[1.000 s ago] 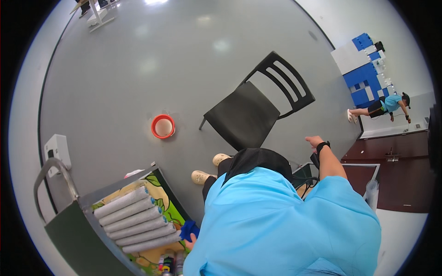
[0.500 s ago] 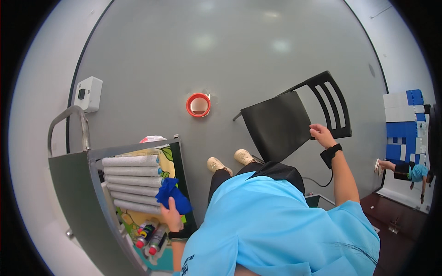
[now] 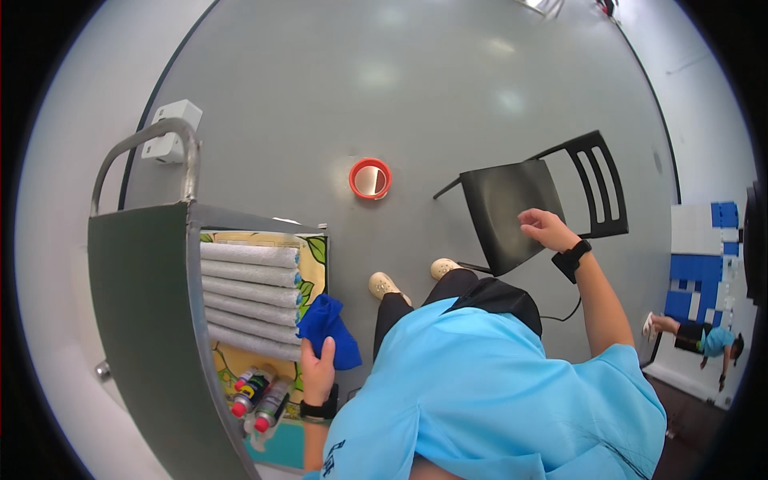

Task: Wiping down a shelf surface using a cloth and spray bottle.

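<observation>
My left hand (image 3: 318, 372) is at the near right side of the cart, thumb and fingers closed on a crumpled blue cloth (image 3: 330, 330). The cloth hangs at the cart's edge, beside the ends of several grey-white rolled towels (image 3: 252, 292). Part of the grip is hidden behind the cloth. My right hand (image 3: 550, 230) hovers over the seat of a black chair (image 3: 508, 204); its fingers are loosely bent, somewhat apart, with nothing visible in them. Close to my left wrist, several spray cans (image 3: 272, 404) with red caps lie on the cart.
The dark green cart (image 3: 148, 320) has a bent metal handle (image 3: 192, 156). A red bucket (image 3: 370, 178) with liquid stands on the grey floor ahead. A white box (image 3: 172, 136) is by the left wall. A person in light blue (image 3: 716, 342) appears at the far right, near blue and white blocks (image 3: 694, 264).
The whole view has shifted, so cart, bucket and chair appear farther right. My right hand has moved left, from the chair seat's edge to over the seat. The blue cloth stays with my left hand.
</observation>
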The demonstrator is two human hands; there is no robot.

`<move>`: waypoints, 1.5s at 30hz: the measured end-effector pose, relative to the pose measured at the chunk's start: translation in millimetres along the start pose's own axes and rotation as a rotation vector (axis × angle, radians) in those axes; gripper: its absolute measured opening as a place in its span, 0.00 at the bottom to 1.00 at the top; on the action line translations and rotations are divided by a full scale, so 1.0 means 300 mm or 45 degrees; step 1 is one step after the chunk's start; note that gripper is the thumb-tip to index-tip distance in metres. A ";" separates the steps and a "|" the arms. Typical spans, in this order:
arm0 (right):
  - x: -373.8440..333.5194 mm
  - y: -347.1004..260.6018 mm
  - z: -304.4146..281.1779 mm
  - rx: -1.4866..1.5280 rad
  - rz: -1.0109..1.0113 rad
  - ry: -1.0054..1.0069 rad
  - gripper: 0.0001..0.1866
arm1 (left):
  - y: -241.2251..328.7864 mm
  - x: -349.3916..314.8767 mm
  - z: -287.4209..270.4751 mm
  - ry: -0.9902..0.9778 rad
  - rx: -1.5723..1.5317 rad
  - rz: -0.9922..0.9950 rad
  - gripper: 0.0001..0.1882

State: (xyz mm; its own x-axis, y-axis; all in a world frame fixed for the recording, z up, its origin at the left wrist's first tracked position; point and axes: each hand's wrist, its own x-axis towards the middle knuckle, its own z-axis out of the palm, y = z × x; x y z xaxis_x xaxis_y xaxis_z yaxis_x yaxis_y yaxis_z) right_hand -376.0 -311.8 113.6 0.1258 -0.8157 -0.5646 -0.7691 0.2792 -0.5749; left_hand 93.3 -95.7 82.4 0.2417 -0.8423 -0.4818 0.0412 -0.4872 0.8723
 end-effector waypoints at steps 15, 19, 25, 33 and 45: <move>0.474 -0.573 0.706 0.020 -1.059 -1.097 0.33 | 0.023 0.351 0.347 -0.088 -0.982 -0.120 0.27; 0.834 -0.357 0.824 0.220 -0.559 -1.060 0.21 | -0.192 0.367 0.345 0.166 -0.070 -0.077 0.23; 1.341 0.073 0.930 0.074 -0.297 -0.468 0.24 | -0.625 0.275 0.345 0.246 0.429 -0.424 0.13; 1.860 0.379 1.245 -0.145 -0.451 -0.068 0.27 | -1.140 0.612 0.322 0.370 0.467 -0.304 0.11; 2.207 0.476 1.571 -1.178 -0.603 -0.325 0.40 | -1.416 1.242 0.224 0.338 0.384 0.323 0.10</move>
State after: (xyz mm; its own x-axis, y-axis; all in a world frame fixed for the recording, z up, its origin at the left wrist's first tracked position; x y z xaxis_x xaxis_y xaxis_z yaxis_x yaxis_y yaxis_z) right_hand -107.1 -573.3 -621.3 0.5812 -0.5805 -0.5703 -0.7704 -0.6181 -0.1561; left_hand 100.7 -218.3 -473.2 0.4491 -0.8742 -0.1846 -0.3247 -0.3522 0.8778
